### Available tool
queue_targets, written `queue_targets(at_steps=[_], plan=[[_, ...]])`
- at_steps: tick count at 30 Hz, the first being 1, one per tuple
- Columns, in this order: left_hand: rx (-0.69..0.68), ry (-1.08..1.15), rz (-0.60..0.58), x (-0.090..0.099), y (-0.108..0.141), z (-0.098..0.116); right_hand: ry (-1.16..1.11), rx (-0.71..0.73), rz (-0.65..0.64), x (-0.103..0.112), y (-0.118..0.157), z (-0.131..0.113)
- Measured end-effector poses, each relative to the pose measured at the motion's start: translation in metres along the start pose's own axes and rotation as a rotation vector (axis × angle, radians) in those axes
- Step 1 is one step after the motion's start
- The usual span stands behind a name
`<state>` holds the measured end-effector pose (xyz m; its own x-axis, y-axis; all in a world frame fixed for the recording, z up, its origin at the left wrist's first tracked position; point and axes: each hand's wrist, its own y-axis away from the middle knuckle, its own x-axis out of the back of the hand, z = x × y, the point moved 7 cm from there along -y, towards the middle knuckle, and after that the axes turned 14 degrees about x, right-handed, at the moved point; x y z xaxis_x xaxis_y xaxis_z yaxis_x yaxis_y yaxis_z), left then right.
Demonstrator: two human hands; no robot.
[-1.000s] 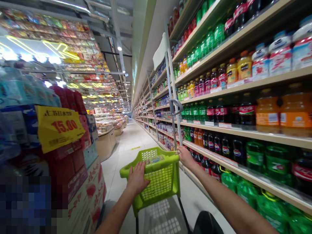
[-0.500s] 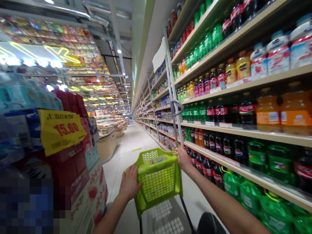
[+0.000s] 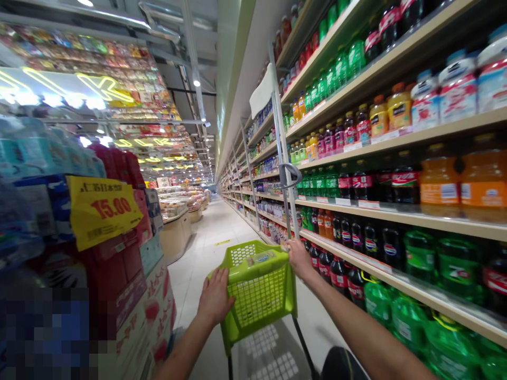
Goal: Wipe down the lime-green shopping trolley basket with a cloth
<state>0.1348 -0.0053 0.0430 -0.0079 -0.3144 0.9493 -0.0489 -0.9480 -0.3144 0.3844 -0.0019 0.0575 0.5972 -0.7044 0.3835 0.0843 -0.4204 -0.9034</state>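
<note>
A green plastic shopping cart (image 3: 257, 298) with a perforated basket stands right in front of me, its dark legs on the pale floor. My left hand (image 3: 216, 296) is closed over the left end of its handle, thumb on the near side. At the handle's right end my right hand (image 3: 300, 259) grips it with the fingers curled round. A clear-looking packaged item shows at the handle's middle; I cannot make out what it is.
Shelves of drink bottles (image 3: 360, 179) run along the right, with a metal post and grey ring (image 3: 290, 176) sticking out. Stacked cartons (image 3: 130, 274) with a yellow price sign (image 3: 103, 210) stand close on the left. A pale aisle floor (image 3: 209, 221) leads ahead past wooden display bins (image 3: 174, 237).
The view has shifted slightly, so the shelves and cartons appear a little farther right. Both hands stay on the cart handle.
</note>
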Motion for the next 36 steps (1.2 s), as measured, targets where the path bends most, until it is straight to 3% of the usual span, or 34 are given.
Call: queue_targets(at_steps=[3, 5, 7, 9, 12, 14, 16, 18, 20, 22, 24, 26, 28, 30, 33, 36], plan=[[-0.001, -0.014, -0.006, -0.001, -0.001, 0.005, -0.043, 0.132, -0.038, -0.037, 0.004, -0.049], [-0.018, -0.032, -0.015, -0.001, -0.001, 0.006, -0.122, 0.406, -0.122, -0.065, 0.006, -0.097], [-0.033, -0.04, -0.018, -0.001, -0.001, 0.006, -0.159, 0.529, -0.168, -0.071, 0.008, -0.111], [-0.04, -0.035, -0.007, 0.001, 0.001, 0.004, -0.125, 0.403, -0.147, -0.051, 0.005, -0.08], [-0.046, -0.023, 0.013, 0.001, 0.003, 0.005, -0.019, 0.117, -0.057, 0.002, 0.002, -0.004], [-0.048, -0.007, 0.025, 0.001, 0.004, 0.009, 0.035, 0.033, -0.021, 0.023, 0.002, 0.02], [-0.053, 0.011, 0.04, 0.0, 0.003, 0.013, 0.058, 0.01, -0.029, 0.015, 0.002, 0.012], [-0.064, 0.019, 0.053, -0.001, 0.002, 0.016, 0.035, 0.08, -0.081, -0.016, 0.003, -0.02], [-0.085, 0.018, 0.055, -0.002, 0.001, 0.016, -0.035, 0.294, -0.154, -0.05, 0.004, -0.061], [-0.104, 0.023, 0.053, -0.002, 0.001, 0.013, -0.083, 0.446, -0.19, -0.062, 0.007, -0.078], [-0.112, 0.039, 0.051, -0.001, 0.002, 0.009, -0.061, 0.37, -0.165, -0.047, 0.007, -0.052], [-0.104, 0.056, 0.051, 0.0, 0.005, 0.005, 0.005, 0.158, -0.101, -0.015, 0.007, -0.002], [-0.089, 0.06, 0.053, 0.002, 0.008, 0.004, 0.054, 0.056, -0.028, 0.013, 0.008, 0.033], [-0.072, 0.06, 0.057, 0.003, 0.01, 0.006, 0.078, 0.028, 0.024, 0.022, 0.008, 0.038], [-0.061, 0.061, 0.044, 0.003, 0.009, 0.009, 0.044, 0.109, 0.025, -0.012, 0.007, -0.014], [-0.071, 0.06, 0.021, 0.002, 0.008, 0.008, -0.073, 0.423, -0.06, -0.057, 0.008, -0.092]])
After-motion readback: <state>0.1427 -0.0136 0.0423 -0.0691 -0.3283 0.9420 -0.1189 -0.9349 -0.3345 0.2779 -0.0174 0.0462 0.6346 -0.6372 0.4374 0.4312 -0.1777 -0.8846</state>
